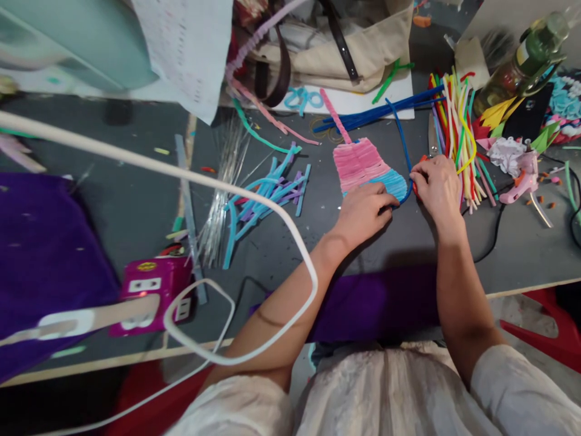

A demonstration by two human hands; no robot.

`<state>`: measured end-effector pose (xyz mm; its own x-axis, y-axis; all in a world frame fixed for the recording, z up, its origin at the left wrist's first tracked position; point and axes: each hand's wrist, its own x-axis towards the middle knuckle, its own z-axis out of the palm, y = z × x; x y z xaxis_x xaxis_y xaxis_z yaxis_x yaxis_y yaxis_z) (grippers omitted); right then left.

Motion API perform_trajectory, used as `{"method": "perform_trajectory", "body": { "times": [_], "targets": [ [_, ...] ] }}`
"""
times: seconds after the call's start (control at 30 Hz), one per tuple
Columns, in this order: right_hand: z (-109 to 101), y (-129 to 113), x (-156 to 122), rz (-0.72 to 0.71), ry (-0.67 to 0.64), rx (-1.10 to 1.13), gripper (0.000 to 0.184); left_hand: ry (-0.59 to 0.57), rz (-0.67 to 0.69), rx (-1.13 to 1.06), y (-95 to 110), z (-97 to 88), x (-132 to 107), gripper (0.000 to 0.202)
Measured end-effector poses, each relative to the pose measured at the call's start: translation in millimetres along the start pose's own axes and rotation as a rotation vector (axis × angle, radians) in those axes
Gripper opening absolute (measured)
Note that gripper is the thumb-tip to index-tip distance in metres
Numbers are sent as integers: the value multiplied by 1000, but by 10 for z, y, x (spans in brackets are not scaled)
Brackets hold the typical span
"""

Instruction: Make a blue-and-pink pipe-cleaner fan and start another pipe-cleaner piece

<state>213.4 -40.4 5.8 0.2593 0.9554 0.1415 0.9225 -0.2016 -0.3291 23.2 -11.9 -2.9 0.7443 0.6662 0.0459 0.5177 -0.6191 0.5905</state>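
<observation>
A flat woven piece of pipe cleaners (363, 165), pink above and light blue along its lower edge, lies on the grey table (136, 200). My left hand (363, 212) rests closed on its lower blue edge, fingers curled over it. My right hand (436, 184) pinches a dark blue pipe cleaner (402, 130) that curves round the piece's right side and runs up to a bundle of blue stems.
Loose coloured pipe cleaners (458, 133) lie right of my hands, cut blue and purple pieces (265, 194) to the left. A pink glue gun (521, 181), a bottle (526, 60), a beige bag (345, 48), a pink power strip (152, 290) and a white cable (204, 181) surround the spot.
</observation>
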Motion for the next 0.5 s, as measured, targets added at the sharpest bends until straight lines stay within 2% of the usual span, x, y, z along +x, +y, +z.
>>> {"method": "perform_trajectory", "body": {
  "times": [0.27, 0.5],
  "targets": [
    [142, -100, 96, 68, -12, 51, 17, 10, -2, 9, 10, 1, 8, 27],
    [133, -85, 94, 17, 44, -4, 12, 2, -2, 2, 16, -8, 8, 25]
  ]
}}
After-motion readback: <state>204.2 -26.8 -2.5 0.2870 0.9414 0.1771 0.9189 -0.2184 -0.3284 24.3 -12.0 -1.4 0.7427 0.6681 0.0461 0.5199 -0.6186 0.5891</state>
